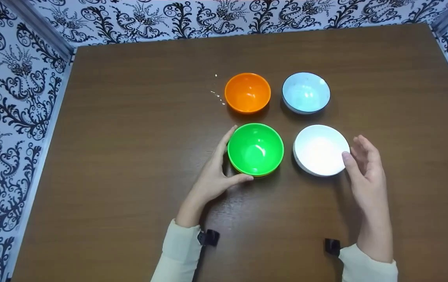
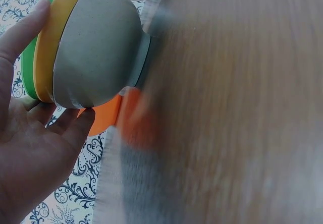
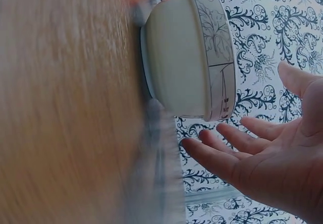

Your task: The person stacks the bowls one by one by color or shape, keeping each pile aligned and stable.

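Four bowls stand in a square on the brown table [image 1: 129, 156]: orange [image 1: 247, 93] and light blue [image 1: 306, 93] behind, green [image 1: 256, 149] and white [image 1: 320, 150] in front. In the left wrist view the green bowl [image 2: 29, 67] is nested in a yellow one [image 2: 50, 47], which sits in a grey one [image 2: 96, 47]. My left hand [image 1: 231, 156] cups this stack from the left, thumb at its near side and fingers [image 2: 75, 125] against its wall. My right hand [image 1: 352, 148] stands flat beside the white bowl [image 3: 176, 57], its fingers [image 3: 222, 158] straight and just clear of it.
A few white crumbs [image 1: 218, 94] lie left of the orange bowl. Black-and-white patterned walls [image 1: 12, 98] close in the table at the left, back and right. The table's left half and near edge hold no objects.
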Demonstrator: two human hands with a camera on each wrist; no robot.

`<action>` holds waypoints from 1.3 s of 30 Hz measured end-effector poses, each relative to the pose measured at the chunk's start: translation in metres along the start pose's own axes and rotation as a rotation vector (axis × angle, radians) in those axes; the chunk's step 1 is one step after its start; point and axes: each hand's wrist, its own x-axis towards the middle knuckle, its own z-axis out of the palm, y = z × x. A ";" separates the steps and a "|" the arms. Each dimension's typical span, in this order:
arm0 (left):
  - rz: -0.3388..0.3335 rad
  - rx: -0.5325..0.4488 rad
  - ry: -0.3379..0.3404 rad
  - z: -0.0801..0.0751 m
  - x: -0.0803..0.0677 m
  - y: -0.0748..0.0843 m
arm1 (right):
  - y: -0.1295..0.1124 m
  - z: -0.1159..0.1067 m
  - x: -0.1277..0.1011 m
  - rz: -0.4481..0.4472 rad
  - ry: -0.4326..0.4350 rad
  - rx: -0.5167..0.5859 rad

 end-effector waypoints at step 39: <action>0.021 0.006 -0.007 0.000 0.000 -0.001 | 0.009 0.001 0.002 0.082 -0.131 -0.036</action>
